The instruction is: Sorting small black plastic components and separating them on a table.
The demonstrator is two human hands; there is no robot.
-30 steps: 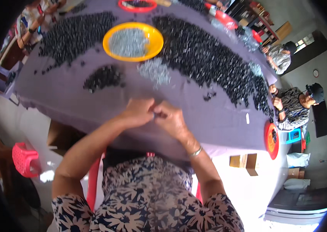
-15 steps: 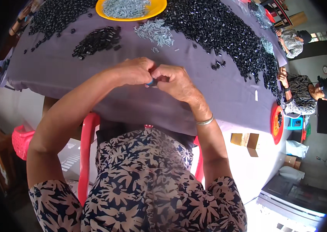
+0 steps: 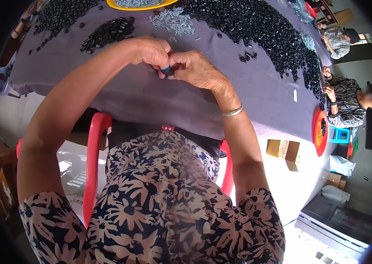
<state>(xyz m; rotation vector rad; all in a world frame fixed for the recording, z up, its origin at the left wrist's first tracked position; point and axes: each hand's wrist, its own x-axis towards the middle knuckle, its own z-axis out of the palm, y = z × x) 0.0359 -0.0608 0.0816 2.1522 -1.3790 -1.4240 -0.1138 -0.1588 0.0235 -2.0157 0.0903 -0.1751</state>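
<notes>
My left hand (image 3: 150,52) and my right hand (image 3: 197,69) meet over the near part of the table, fingers closed together. Between their fingertips sits a small black piece (image 3: 169,72), mostly covered by the fingers, so its exact shape is hidden. A thin blue band (image 3: 165,68) shows beside it at my left fingers. Beyond my left hand lies a small heap of black cylindrical parts (image 3: 109,34). Past both hands is a pile of silvery screw-like pins (image 3: 175,23).
A purple-grey cloth (image 3: 256,97) covers the table. A large spread of black parts (image 3: 260,35) runs along the right; another black pile (image 3: 65,17) lies far left. A yellow plate (image 3: 168,3) holds more pins. A red plate (image 3: 321,145) stands at the right edge, near a seated person (image 3: 348,99).
Both hands have shifted slightly away from me and to the left, still together. The black piece shows more between the fingertips. The view has tilted a little.
</notes>
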